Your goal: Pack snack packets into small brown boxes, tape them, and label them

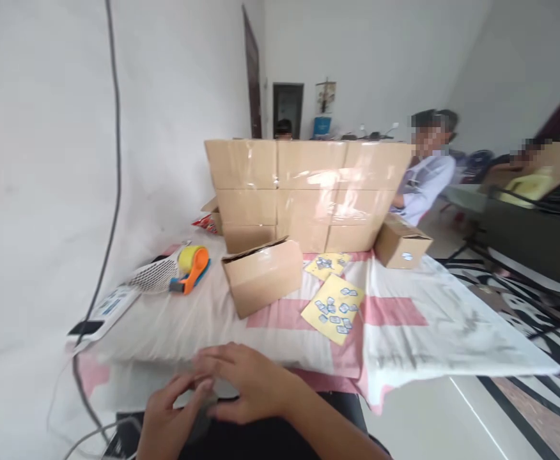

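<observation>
Both my hands meet above my lap, in front of the near table edge. My left hand (171, 412) points up and right, its thumb and fingers apart. From the right, my right hand (248, 383) reaches over so that its fingers overlap the left fingertips; its thumb sits lower, with a gap between. A blurred greyish patch shows between the hands, and I cannot make out whether it is an object. Beyond them, a small cardboard box (265, 278) stands tilted on the cloth. Beside it lie yellow sheets (325, 324) with blue-outlined stickers or drawings.
A tall cardboard panel (303, 198) stands across the table's back. Right of it is a closed carton (399, 243). An orange tape dispenser (196, 271), an electric swatter (153, 276) and a power strip (105, 314) lie left, near a hanging black cable (117, 160). A person (426, 179) sits beyond.
</observation>
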Motion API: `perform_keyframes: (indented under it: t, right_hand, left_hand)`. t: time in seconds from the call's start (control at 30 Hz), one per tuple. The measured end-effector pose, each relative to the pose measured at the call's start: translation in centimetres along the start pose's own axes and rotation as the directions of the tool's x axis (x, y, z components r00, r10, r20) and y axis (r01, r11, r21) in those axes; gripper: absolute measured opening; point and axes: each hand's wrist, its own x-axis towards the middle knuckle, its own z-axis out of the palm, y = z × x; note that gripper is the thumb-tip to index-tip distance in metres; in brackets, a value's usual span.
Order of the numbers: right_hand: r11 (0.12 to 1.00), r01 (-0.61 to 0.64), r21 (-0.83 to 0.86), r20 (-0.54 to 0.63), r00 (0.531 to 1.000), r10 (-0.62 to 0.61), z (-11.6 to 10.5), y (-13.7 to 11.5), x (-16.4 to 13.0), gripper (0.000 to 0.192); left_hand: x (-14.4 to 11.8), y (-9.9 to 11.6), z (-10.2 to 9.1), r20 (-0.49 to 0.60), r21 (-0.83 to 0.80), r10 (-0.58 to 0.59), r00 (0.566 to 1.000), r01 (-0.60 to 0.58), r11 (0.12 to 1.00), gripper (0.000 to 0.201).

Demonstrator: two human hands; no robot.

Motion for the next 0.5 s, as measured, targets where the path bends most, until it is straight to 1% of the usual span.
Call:
perform_keyframes:
  t: [0.03,0.07,0.13,0.17,0.2,0.27,0.3,0.33,0.43,0.5]
  right_hand:
    - [1.0,0.014,-0.026,-0.039,0.999,-0.015,-0.2,-0.4,-0.6,0.067]
    - [0.999,0.016,-0.045,-0.091,0.996,-0.02,-0.3,-0.6,-1.1,0.061]
    - [0.998,-0.021,-0.067,-0.226,0.974,0.006,-0.5,-0.6,-1.6,0.044]
    - [0.997,-0.055,-0.062,-0.305,0.952,0.034,-0.7,-0.5,-1.8,0.037]
    - [0.995,-0.093,-0.043,-0.381,0.922,0.07,-0.9,-0.4,-2.0,0.035]
    - [0.989,-0.151,0.01,-0.488,0.862,0.137,-1.8,-0.2,-2.6,0.036]
    - [0.986,-0.162,0.031,-0.516,0.843,0.155,-2.5,-0.3,-2.8,0.036]
    - [0.985,-0.166,0.043,-0.528,0.833,0.163,-3.2,-0.3,-3.1,0.035]
    - [0.98,-0.184,0.075,-0.526,0.828,0.195,-5.8,-0.8,-3.9,0.031]
    - [0.962,-0.22,0.159,-0.521,0.809,0.271,-7.2,-0.8,-4.3,0.031]
  left_hand:
    - [0.5,0.8,0.9,-0.001,-0.002,0.027,1.0,-0.027,1.0,0.046]
    - [0.8,1.6,1.8,0.006,-0.01,0.045,0.999,-0.045,0.999,0.05]
    - [1.2,2.9,3.5,0.036,-0.025,0.052,0.998,-0.051,0.998,0.056]
    - [1.2,3.5,4.2,0.055,-0.025,0.047,0.997,-0.046,0.999,0.059]
    - [1.2,3.9,4.8,0.076,-0.017,0.039,0.996,-0.038,0.999,0.06]
    - [1.1,4.5,5.6,0.112,0.012,0.02,0.994,-0.021,1.0,0.06]
    - [1.1,4.7,5.9,0.123,0.024,0.01,0.992,-0.013,1.0,0.059]
    - [1.0,4.8,6.1,0.127,0.032,0.0,0.992,-0.004,0.999,0.058]
    - [1.0,5.4,6.6,0.12,0.031,-0.023,0.993,0.019,0.999,0.057]
    - [0.9,6.0,7.2,0.129,0.028,-0.013,0.992,0.009,1.0,0.056]
